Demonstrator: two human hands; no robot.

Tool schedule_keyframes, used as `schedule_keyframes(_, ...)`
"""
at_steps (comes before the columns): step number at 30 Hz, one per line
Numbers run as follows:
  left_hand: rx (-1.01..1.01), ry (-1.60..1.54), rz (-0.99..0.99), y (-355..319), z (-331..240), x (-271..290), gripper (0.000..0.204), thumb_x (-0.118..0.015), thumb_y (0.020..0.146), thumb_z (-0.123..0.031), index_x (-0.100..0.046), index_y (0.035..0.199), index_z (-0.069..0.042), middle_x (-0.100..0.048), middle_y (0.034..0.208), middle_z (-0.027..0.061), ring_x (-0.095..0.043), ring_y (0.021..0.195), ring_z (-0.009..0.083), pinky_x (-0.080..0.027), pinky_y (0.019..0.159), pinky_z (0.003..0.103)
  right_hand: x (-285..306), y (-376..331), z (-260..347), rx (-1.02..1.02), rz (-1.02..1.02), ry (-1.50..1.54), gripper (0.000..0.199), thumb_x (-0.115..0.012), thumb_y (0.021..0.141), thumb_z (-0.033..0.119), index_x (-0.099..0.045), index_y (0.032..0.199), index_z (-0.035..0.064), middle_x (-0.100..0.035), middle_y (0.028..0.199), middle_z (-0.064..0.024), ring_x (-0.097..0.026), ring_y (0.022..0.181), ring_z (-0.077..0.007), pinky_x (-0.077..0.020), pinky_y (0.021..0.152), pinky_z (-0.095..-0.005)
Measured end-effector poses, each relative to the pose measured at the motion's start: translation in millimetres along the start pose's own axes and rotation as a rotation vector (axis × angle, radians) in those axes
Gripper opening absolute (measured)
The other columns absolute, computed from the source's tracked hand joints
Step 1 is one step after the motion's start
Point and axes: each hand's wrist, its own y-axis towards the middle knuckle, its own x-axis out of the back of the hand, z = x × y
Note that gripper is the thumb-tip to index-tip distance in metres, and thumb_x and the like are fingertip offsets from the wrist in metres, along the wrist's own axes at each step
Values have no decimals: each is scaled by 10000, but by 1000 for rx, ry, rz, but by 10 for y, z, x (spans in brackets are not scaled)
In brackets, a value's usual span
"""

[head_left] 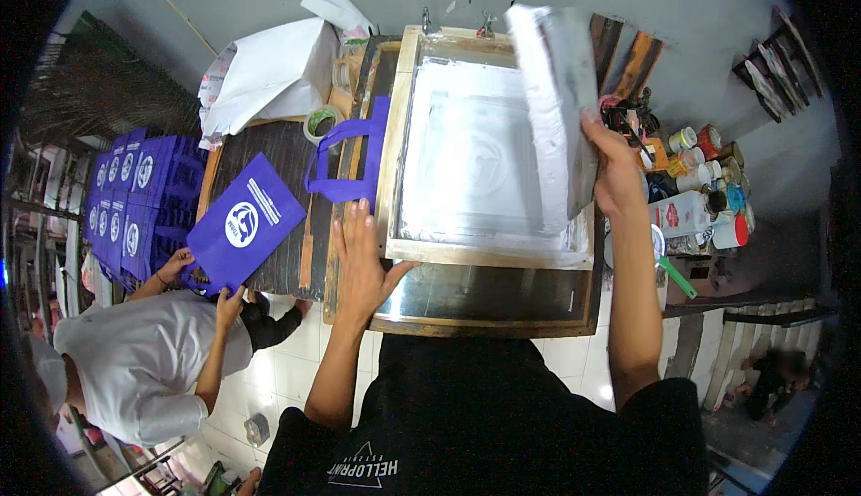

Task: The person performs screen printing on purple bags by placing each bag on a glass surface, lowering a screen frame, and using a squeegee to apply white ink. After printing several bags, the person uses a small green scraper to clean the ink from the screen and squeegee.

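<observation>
A wooden-framed printing screen [489, 256] lies flat over a purple bag, whose handles [345, 160] stick out at its left. My left hand [363, 258] presses flat on the frame's front left corner, fingers spread. My right hand [614, 169] grips a wide white-smeared squeegee [552, 101], held up over the screen's right side. White ink covers the mesh [471, 155].
At the left, another person in a white shirt [143, 361] holds a printed purple bag [242, 225] with both hands. Rows of printed purple bags [134, 191] lie beyond. Paint jars and bottles [704, 182] crowd the right side. White paper [269, 74] and a tape roll [320, 122] sit behind.
</observation>
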Motion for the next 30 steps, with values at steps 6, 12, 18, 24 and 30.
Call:
schedule_keyframes(6,69,-445,-362,318,-232,87,1293,-892,718,-344,28,1578,-49,-200,1612,259,-291,1459,378,-176,1206,526,-331,-82,548,358,-126,249,406,-639,980,250,-600,1296,-3,-656,1243,-81,-616,1130,-198,-453,1019,-356)
schedule_keyframes(12,311,-833,-492,1141,-723,419,1173,-900,726,-351,-120,1523,15,-342,1474,257,-357,1352,366,-226,1178,462,-472,576,1604,624,-55,144,353,-655,976,301,-663,1196,25,-687,1146,-57,-642,1053,-178,-509,936,-357)
schedule_keyframes(18,256,-304,-417,1346,-544,218,913,-869,734,-326,-356,1387,54,-513,1278,250,-354,1267,373,-183,1092,475,-633,925,2053,627,145,218,395,-595,991,285,-614,1243,-18,-693,1163,-136,-677,1013,-248,-553,889,-395)
schedule_keyframes(24,149,-189,-300,1394,-701,443,778,-856,740,-338,-487,1314,35,-593,1215,171,-487,1215,324,-196,1082,491,-662,985,2363,661,212,221,392,-560,1000,304,-624,1217,-16,-713,1106,-139,-695,984,-251,-561,895,-401)
schedule_keyframes(30,-138,37,-289,1335,-559,196,409,-786,742,-131,-680,1135,-98,-646,1117,62,-575,1139,242,-283,992,443,-710,1124,2712,720,206,148,364,-534,1008,285,-620,1198,-13,-720,1062,-139,-706,934,-247,-579,844,-394)
